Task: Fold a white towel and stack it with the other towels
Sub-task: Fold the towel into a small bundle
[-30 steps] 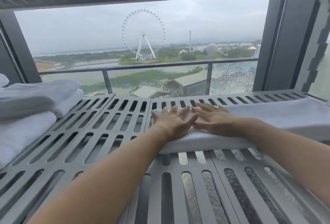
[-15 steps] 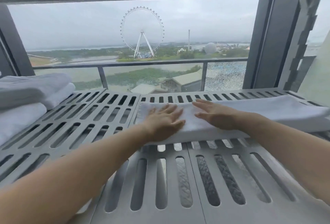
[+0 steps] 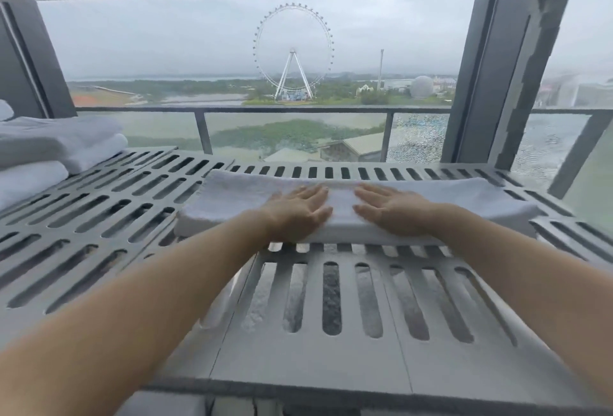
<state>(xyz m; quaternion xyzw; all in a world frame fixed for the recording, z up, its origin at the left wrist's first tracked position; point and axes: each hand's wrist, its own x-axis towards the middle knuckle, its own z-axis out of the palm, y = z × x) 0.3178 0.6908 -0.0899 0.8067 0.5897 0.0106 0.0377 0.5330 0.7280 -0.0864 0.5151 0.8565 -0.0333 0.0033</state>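
- the white towel (image 3: 481,198) lies as a long folded band across the far part of the slatted grey shelf (image 3: 331,309), running left to right in front of me.
- my left hand (image 3: 300,213) and right hand (image 3: 394,211) both rest flat on its middle, palms down, fingers straight and slightly spread, a strip of cloth showing between them; neither grips anything.
- i read this as the smoothing step between folds: the lengthwise folds look done, the band not yet folded short.
- the next move, as i judge it, calls for pinching one end, bringing it over to meet the other with edges lined up, then carrying the packet to the towel stack (image 3: 59,147) at the far left of the shelf, well apart from the band.
- i can't tell how many layers the band has; only its near edge shows, and my hands cover its middle.
- the stack is cut off by the left frame edge, so i can't count its towels or see its full footprint; the hands are slightly blurred, fingertips soft.
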